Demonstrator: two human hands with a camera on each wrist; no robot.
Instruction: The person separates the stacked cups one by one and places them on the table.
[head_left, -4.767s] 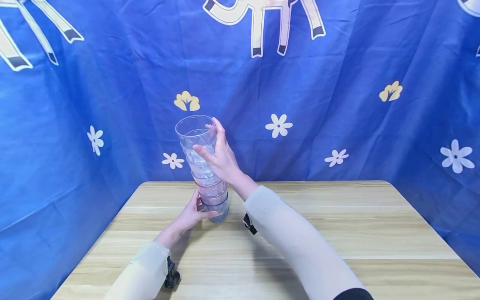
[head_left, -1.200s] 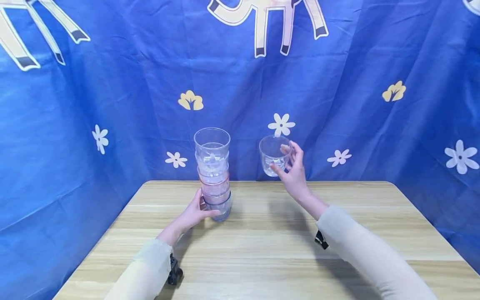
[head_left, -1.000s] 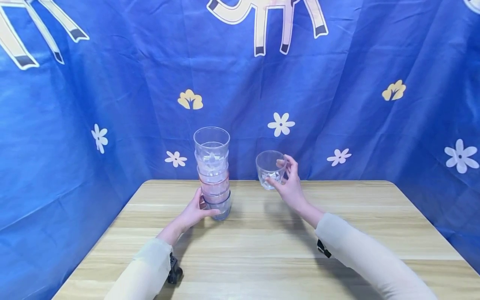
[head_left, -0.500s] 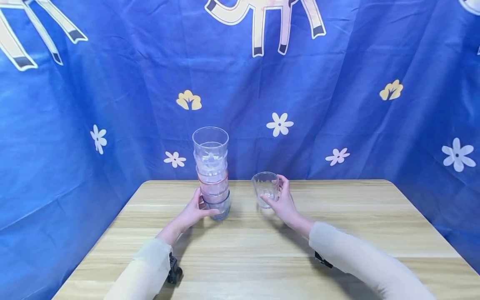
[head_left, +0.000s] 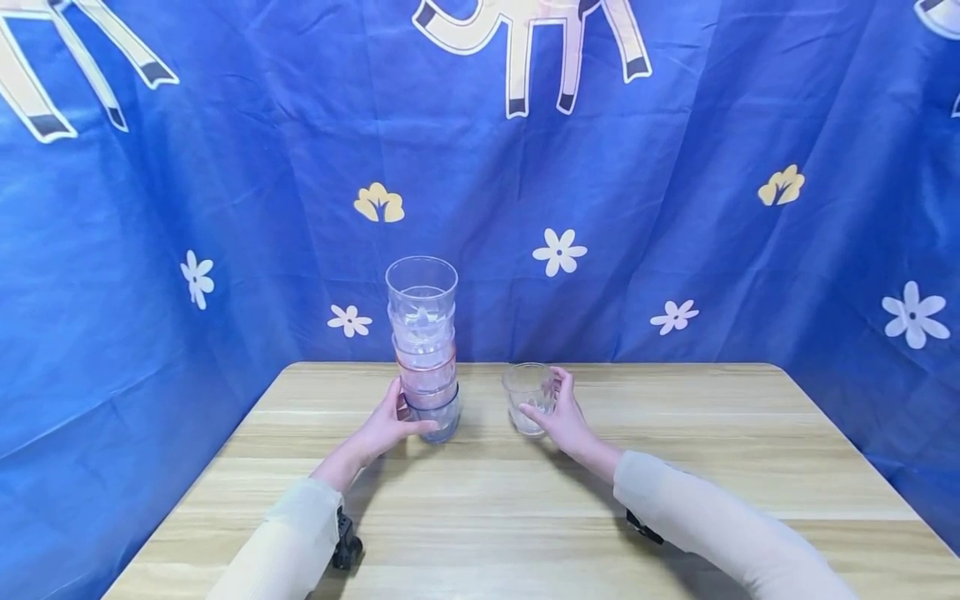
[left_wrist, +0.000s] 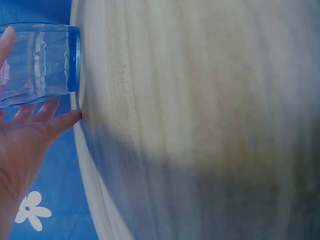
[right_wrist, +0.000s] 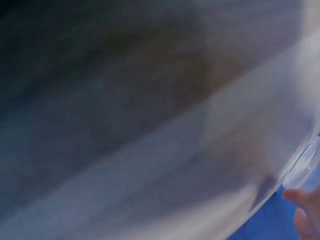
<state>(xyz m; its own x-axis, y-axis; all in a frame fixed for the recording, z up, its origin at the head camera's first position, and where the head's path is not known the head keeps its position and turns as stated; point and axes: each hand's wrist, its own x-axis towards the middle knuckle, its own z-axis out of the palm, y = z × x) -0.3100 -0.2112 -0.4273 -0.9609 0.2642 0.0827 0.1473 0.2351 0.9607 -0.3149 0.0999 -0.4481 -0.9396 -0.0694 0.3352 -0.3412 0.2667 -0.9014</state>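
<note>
"So, what is the left hand up to?"

"Thumb and fingers curl round the blue-tinted round tumbler at the foot of a tall stack of transparent tumblers, which stands upright."

"And the right hand?"

"It pinches a colourless round tumbler by its side, thumb nearest us, right of the stack and apart from it. I can't tell whether its base touches the pale wood-grain counter."

"How would you do this well?"

"I'd hold it level, let the base meet the counter flat, and only then loosen. Steady the stack low without pushing; it looks tall enough to tip."

"And the room?"

"Beyond the counter's rounded far corners, a creased blue cloth hangs behind and on both sides, printed with white flowers, yellow plants and animal legs."
</note>
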